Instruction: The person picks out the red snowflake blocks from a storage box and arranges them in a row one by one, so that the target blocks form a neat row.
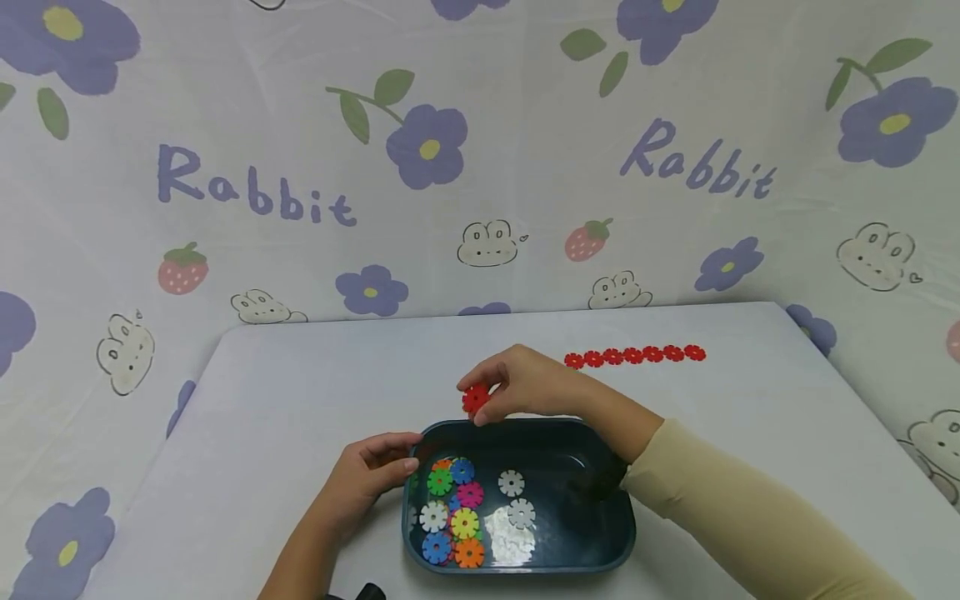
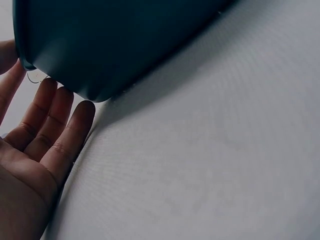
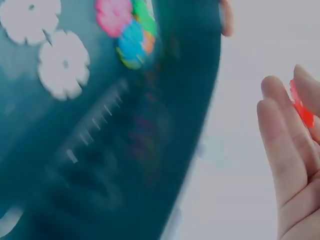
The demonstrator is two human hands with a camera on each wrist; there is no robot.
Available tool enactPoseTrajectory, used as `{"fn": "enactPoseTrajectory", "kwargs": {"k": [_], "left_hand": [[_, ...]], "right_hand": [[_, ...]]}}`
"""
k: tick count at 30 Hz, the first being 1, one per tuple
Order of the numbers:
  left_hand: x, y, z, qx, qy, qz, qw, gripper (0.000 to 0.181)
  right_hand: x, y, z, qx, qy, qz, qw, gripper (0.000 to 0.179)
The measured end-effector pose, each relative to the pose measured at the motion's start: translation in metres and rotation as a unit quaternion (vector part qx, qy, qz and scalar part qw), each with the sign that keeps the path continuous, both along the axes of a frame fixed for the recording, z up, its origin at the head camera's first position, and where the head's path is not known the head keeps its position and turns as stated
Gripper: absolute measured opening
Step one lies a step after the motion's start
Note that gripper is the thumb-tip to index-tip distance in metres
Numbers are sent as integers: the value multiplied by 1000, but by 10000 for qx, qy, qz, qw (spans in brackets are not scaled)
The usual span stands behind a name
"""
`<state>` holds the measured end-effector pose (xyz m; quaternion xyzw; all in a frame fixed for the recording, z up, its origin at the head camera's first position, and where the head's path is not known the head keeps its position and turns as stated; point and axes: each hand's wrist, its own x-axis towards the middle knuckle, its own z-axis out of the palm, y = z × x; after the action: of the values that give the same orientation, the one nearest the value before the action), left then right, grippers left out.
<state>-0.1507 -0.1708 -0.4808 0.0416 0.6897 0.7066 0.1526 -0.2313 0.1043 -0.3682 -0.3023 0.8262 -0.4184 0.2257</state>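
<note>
My right hand (image 1: 536, 385) pinches a red snowflake disc (image 1: 475, 399) between thumb and fingers, just above the far rim of a dark teal tray (image 1: 558, 567). In the right wrist view, only a red sliver of that disc (image 3: 302, 111) shows beside the fingers. My left hand (image 1: 367, 475) holds the tray's far left corner, thumb and index finger at the rim; the left wrist view has its other fingers (image 2: 60, 145) against the tray's outer side (image 2: 115, 45). Mixed coloured discs (image 1: 465, 523) lie piled in the tray's left part, two white ones (image 1: 512, 482) nearer its middle.
A straight row of several red discs (image 1: 633, 356) lies on the white table (image 1: 300, 375) towards the back right. Behind the table hangs a printed cloth (image 1: 517, 167). A small black object (image 1: 371, 592) shows at the bottom edge.
</note>
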Motion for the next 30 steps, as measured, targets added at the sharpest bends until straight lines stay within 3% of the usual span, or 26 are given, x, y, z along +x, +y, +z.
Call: {"fn": "enactPoseTrajectory", "kwargs": {"k": [4, 7, 10, 13, 17, 21, 25, 30], "left_hand": [[0, 0, 1, -13, -10, 7, 10000, 40], [0, 0, 1, -18, 0, -2, 10000, 40], [0, -1, 2, -25, -11, 18, 10000, 40], [0, -1, 2, -27, -84, 59, 9999, 41], [0, -1, 0, -63, -208, 90, 9997, 42], [0, -1, -1, -113, -298, 148, 9994, 42], [0, -1, 0, -80, -331, 183, 9993, 42], [-1, -2, 2, -71, -300, 130, 9994, 42]], "right_hand": [[-17, 21, 19, 27, 541, -529, 9971, 47], [-35, 41, 25, 142, 878, -1098, 9900, 47], [-54, 63, 16, 365, 925, -1658, 9811, 47], [-69, 82, -6, 747, 770, -1999, 9739, 49], [-80, 100, -39, 1441, 593, -2116, 9649, 51], [-86, 106, -65, 1824, 588, -2029, 9603, 51], [-89, 103, -80, 1942, 768, -1811, 9610, 51], [-90, 94, -83, 1999, 944, -1533, 9631, 50]]}}
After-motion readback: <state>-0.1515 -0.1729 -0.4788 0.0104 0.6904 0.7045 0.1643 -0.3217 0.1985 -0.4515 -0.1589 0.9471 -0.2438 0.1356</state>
